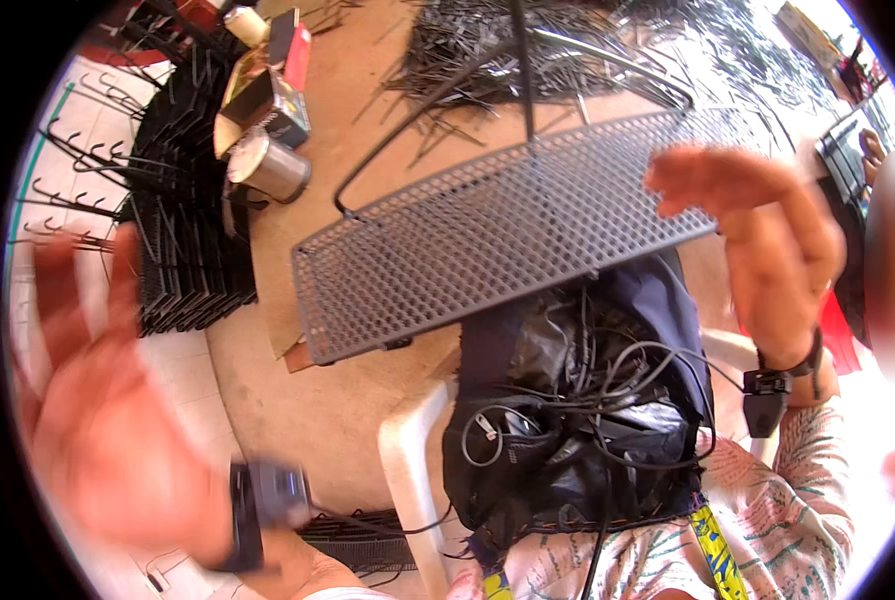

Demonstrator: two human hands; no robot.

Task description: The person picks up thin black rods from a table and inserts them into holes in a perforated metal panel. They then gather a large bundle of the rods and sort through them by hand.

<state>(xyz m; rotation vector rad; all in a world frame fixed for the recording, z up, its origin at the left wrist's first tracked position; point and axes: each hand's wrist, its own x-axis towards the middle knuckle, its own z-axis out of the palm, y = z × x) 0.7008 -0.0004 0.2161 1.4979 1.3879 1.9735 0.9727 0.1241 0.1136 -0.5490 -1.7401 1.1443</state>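
Note:
A grey metal mesh rack (487, 230) with a bent wire frame lies tilted across the near side of the brown work table, in front of me. My right hand (767, 220) is over the rack's right end, its fingers bent loosely with a gap to the thumb; whether they touch the mesh I cannot tell. Away from the rack, at far left, my left hand (117, 430) is raised and smeared by motion. Its fingers are spread and nothing shows in them. Both wrists wear black strapped devices. A black pouch (557, 470) with tangled grey cables hangs at my front.
Stacked black racks with wire hooks (187, 250) stand left of the table (347, 430). A metal can (267, 165) and a dark box (272, 105) sit near its left edge. Black strips (507, 65) are heaped behind. Another person's arm (892, 260) shows at right.

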